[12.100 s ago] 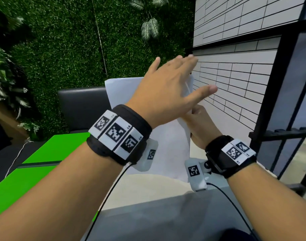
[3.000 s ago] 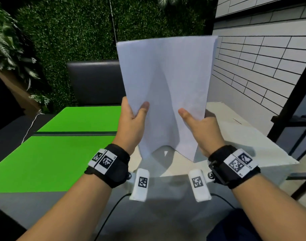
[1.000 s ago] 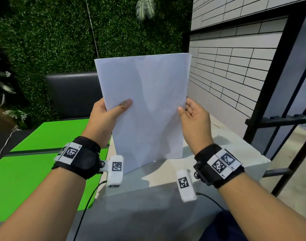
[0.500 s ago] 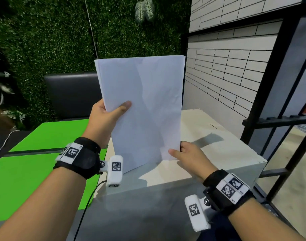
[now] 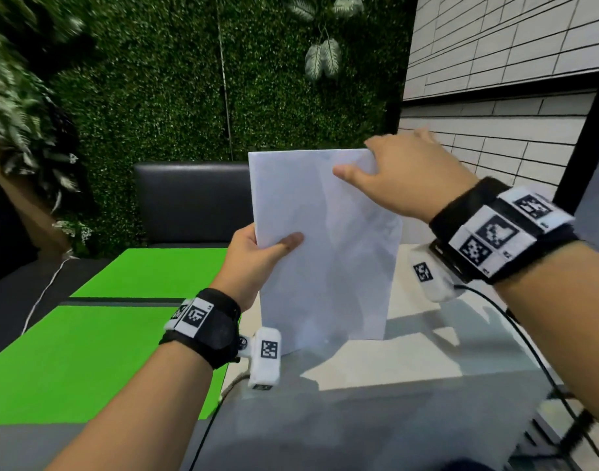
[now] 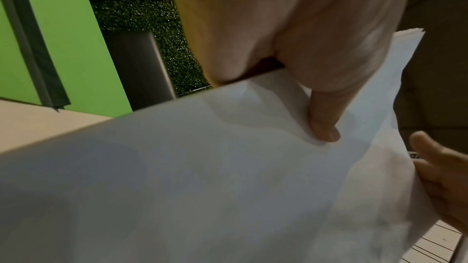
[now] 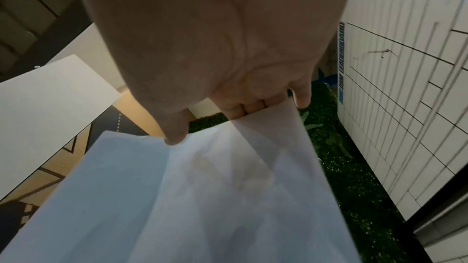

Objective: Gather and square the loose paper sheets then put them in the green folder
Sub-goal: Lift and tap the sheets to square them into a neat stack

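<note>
Between both hands' fingers (image 5: 293,239), upright paper sheets (image 5: 328,260), bottom edge on table (image 5: 410,355).

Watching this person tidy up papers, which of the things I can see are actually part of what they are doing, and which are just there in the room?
Part of the job:
- stack of white paper sheets, stood on edge on the table
- left hand, gripping its left edge
- right hand, on its top right corner
- green folder, open flat

Just there:
- black seat
- leafy green wall
- white tiled wall
</note>
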Tool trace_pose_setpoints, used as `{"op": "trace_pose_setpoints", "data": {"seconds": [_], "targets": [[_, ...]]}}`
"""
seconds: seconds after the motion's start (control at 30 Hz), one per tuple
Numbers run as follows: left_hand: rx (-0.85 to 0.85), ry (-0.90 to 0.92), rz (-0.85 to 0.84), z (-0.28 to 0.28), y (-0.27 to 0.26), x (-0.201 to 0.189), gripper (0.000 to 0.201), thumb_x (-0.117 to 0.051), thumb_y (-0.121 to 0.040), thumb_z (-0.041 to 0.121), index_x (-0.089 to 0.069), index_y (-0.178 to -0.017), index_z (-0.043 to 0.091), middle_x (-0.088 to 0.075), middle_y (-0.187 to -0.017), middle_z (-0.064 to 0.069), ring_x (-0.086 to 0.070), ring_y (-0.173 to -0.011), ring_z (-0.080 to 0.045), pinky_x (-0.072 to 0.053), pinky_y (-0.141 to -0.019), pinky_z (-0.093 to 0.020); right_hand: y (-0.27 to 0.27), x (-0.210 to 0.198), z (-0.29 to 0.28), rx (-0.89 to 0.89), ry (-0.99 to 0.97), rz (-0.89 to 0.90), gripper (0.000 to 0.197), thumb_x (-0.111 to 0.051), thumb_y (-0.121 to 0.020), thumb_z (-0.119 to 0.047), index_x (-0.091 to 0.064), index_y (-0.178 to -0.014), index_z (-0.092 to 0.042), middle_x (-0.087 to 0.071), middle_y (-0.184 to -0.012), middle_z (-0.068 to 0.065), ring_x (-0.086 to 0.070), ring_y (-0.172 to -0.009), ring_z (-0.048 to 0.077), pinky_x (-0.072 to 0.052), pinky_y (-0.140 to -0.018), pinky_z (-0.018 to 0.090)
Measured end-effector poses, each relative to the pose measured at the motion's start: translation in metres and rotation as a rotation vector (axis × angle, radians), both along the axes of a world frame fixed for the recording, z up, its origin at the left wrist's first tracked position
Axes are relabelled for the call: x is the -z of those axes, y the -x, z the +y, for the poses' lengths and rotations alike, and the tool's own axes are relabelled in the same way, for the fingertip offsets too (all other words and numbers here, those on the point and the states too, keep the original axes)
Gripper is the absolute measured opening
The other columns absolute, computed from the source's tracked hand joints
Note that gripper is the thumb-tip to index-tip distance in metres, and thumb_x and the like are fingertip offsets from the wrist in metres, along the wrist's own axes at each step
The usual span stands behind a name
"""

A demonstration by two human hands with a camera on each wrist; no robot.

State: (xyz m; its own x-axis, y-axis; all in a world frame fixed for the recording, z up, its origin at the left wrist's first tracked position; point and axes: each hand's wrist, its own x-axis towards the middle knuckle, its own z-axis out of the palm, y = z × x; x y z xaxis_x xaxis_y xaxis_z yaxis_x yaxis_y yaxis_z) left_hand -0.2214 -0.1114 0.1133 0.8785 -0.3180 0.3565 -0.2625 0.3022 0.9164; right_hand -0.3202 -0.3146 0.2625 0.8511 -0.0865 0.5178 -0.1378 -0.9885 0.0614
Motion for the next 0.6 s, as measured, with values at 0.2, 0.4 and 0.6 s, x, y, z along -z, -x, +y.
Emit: {"op": "trace_pose_setpoints", "data": {"seconds": [0.2,0.4,0.6], "targets": [[0.018,-0.023,0.004,0.000,0.003,-0.003,0.029,-0.081,-0.095,0.008,-0.076,-0.122,0.003,-0.083,-0.117,-0.014,-0.079,-0.111,-0.038,-0.065,-0.095,-0.053,-0.003,0.005,0.031,-0.028,-0.012,-0.053,0.071,-0.038,-0.100,-0.077,-0.061,-0.109,-0.010,-0.070,-0.116,0.018,-0.064,-0.111,0.041,-0.040,-0.083,0.043],[0.025,-0.036,-0.018,0.003,0.004,-0.004,0.025,-0.079,-0.097,0.007,-0.076,-0.121,0.001,-0.083,-0.116,-0.016,-0.080,-0.109,-0.037,-0.066,-0.093,-0.049,-0.014,0.007,0.081,-0.156,0.014,-0.046,0.067,-0.041,-0.104,-0.070,-0.064,-0.117,-0.008,-0.070,-0.121,0.017,-0.063,-0.116,0.038,-0.043,-0.097,0.045],[0.013,-0.070,-0.044,0.005,0.003,-0.004,0.020,-0.077,-0.097,0.004,-0.078,-0.117,0.004,-0.084,-0.114,-0.014,-0.080,-0.108,-0.032,-0.065,-0.091,-0.046,-0.028,0.006,0.118,-0.234,0.046,-0.029,0.057,-0.044,-0.107,-0.062,-0.062,-0.117,-0.008,-0.069,-0.120,0.013,-0.063,-0.116,0.034,-0.043,-0.095,0.044]]}}
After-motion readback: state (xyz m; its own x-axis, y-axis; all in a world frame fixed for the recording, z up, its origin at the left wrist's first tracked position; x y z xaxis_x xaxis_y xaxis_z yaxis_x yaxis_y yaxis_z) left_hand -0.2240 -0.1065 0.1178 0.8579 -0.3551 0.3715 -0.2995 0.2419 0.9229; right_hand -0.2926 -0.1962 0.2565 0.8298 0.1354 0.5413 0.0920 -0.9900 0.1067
